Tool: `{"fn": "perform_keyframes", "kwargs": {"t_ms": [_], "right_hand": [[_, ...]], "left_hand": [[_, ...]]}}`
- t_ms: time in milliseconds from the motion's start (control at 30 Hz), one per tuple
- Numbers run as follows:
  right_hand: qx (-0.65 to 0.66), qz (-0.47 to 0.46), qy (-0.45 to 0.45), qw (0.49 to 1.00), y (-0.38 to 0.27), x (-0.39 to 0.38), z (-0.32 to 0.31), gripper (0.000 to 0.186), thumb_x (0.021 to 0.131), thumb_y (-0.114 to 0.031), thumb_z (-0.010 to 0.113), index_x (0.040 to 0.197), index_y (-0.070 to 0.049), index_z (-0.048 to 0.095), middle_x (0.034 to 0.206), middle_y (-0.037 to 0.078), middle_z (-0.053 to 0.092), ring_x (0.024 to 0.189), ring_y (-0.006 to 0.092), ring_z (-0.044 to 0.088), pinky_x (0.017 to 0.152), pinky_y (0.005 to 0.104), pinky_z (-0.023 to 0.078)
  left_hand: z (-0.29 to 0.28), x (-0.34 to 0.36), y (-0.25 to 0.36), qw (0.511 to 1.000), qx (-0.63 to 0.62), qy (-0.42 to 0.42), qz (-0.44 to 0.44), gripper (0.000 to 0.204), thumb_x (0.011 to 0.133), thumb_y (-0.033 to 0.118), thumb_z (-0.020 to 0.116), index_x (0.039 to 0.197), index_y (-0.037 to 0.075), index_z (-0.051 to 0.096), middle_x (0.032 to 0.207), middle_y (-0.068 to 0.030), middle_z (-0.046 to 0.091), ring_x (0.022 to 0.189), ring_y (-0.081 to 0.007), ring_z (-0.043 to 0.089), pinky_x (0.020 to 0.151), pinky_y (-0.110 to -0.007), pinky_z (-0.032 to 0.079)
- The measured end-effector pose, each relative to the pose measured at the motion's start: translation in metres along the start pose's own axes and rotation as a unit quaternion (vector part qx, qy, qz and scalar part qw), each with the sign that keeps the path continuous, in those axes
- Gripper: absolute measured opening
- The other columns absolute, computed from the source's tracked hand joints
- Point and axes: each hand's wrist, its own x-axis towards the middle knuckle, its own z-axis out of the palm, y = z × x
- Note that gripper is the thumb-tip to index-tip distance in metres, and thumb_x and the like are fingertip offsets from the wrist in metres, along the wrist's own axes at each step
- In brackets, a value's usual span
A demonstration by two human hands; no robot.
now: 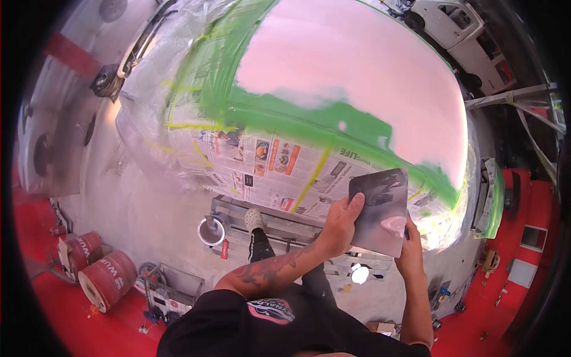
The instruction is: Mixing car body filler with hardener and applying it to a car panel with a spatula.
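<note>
My left hand (340,226) grips a flat rectangular grey mixing board (378,202) by its left edge, thumb lying on top. A dab of pink body filler (393,225) sits on the board's lower right part. My right hand (409,253) is closed at the board's right edge, around something dark and thin, mostly hidden, that I cannot make out. Beyond the board stands a large vehicle panel (351,53), coated pale pink with green paint (309,113) along its near and left edges. Masking newspaper (279,163) with yellow tape hangs below it.
My foot (254,219) rests on a low grey slatted step (288,229), where an open can (211,231) also stands. Clear plastic sheeting (148,113) drapes the vehicle's left. Red drums (107,279) and a wheeled cart (175,291) are lower left; a white vehicle (449,24) is far right.
</note>
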Motion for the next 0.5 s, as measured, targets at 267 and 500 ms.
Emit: {"fn": "perform_keyframes", "kwargs": {"t_ms": [267,500], "right_hand": [[0.410,0.248,0.116,0.870,0.005,-0.043,0.065,0.052,0.101,-0.002,0.053,0.152,0.000,0.043,0.143,0.014,0.054,0.131,0.0234,0.053,0.113,0.0353,0.038],[0.558,0.354,0.165,0.732,0.023,-0.043,0.112,0.049,0.093,0.004,0.065,0.140,0.001,0.049,0.128,0.010,0.064,0.114,0.0191,0.062,0.103,0.0325,0.046]], "left_hand": [[-0.118,-0.030,0.008,0.978,0.172,0.113,-0.021,0.041,0.111,0.037,0.049,0.117,0.001,0.067,0.098,0.0001,0.069,0.085,-0.0055,0.060,0.077,-0.024,0.049],[-0.190,-0.044,0.051,0.973,0.081,0.212,0.033,0.042,0.110,0.035,0.050,0.121,-0.003,0.065,0.109,-0.0085,0.071,0.094,-0.0161,0.069,0.085,-0.028,0.055]]}}
